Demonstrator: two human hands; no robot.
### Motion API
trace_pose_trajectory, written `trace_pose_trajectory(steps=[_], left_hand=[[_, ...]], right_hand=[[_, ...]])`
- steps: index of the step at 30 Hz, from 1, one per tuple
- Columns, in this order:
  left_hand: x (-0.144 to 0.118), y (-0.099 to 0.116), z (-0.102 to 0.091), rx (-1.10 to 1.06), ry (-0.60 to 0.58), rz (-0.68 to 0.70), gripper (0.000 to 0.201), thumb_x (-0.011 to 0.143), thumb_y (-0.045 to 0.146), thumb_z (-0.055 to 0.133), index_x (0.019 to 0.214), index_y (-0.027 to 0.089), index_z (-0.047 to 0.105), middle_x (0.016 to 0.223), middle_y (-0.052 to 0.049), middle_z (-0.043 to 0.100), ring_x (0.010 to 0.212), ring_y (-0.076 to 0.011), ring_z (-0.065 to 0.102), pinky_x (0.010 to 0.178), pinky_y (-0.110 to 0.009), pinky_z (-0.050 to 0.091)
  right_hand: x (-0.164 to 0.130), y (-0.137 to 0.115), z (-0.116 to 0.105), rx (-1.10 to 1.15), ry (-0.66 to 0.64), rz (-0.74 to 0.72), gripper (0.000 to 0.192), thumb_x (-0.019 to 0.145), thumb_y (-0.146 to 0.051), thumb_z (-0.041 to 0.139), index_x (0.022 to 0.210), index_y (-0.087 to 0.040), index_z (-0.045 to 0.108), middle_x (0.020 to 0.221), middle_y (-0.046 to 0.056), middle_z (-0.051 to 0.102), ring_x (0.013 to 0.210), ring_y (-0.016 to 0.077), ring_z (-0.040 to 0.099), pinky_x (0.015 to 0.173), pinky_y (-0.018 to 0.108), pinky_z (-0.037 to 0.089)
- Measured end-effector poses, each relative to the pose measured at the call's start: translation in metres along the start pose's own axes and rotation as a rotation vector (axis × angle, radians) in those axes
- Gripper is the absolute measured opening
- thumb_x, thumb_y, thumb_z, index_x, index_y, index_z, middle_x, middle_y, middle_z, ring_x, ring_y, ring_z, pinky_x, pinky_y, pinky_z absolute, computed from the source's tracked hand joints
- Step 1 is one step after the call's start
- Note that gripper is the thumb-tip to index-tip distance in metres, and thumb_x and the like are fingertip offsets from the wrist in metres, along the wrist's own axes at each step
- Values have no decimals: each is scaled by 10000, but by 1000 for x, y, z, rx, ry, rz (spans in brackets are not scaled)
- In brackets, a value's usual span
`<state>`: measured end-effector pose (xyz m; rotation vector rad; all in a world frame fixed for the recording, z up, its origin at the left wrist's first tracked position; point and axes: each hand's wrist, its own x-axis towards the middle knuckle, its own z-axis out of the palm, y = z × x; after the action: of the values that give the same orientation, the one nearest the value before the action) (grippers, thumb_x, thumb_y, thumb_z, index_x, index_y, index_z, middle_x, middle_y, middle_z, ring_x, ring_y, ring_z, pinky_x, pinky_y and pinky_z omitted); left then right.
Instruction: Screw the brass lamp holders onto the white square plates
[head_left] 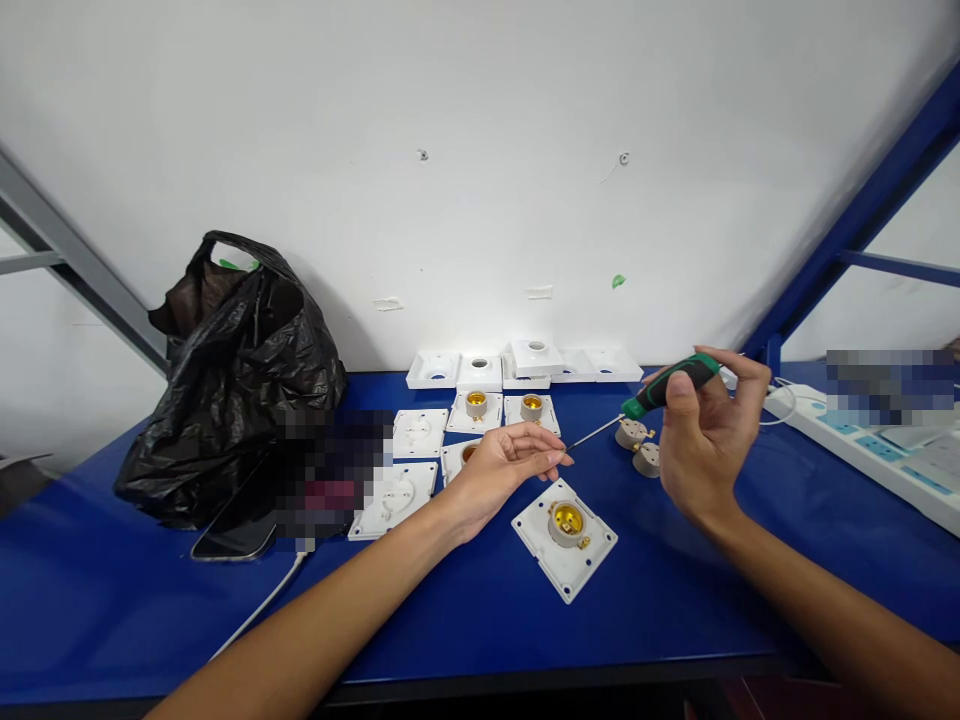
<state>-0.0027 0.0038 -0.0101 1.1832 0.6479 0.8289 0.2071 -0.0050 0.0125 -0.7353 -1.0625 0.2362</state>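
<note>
My right hand (709, 430) is closed round the green and black handle of a screwdriver (664, 388), raised above the table with its shaft slanting down to the left. At the screwdriver's tip, my left hand (517, 458) has thumb and fingers pinched together; whatever lies between them is too small to make out. Below the hands, a square white base plate (536, 535) lies turned cornerwise, bearing a round lamp socket (568, 520) with a brass-coloured inside and small metal terminals. Two loose lamp sockets (646, 459) sit beside my right hand.
More white plates (420, 433), some with sockets, lie behind my left hand. White square covers (536, 355) line the wall, one stacked on others. A black plastic bag (247, 400) and a phone (236, 520) with a cable are at left. A power strip (862, 440) lies right.
</note>
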Motion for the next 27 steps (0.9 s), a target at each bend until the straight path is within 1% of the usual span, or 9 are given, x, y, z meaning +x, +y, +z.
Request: trace_pose_trajectory(steps=[10,27], left_hand=[[-1,0,2,49,28,3,275,849,366,888,965,161,746,959,-63,783,786,-128,664,813,-302,509],[-2,0,2,-16,-17,-14,254,842,326,898,968,158,755,959,-62,782,781,-113,643,823,-293,490]], right_hand=[[-1,-1,1,3,-4,-6,353,912,-430,784,1154,-298,565,818,-53,685,696,159,703,631,334,597],[-1,-1,1,20,-6,22,353,920,-446,772,1169,-298,570,842,-56,695,728,156,723,678,342,614]])
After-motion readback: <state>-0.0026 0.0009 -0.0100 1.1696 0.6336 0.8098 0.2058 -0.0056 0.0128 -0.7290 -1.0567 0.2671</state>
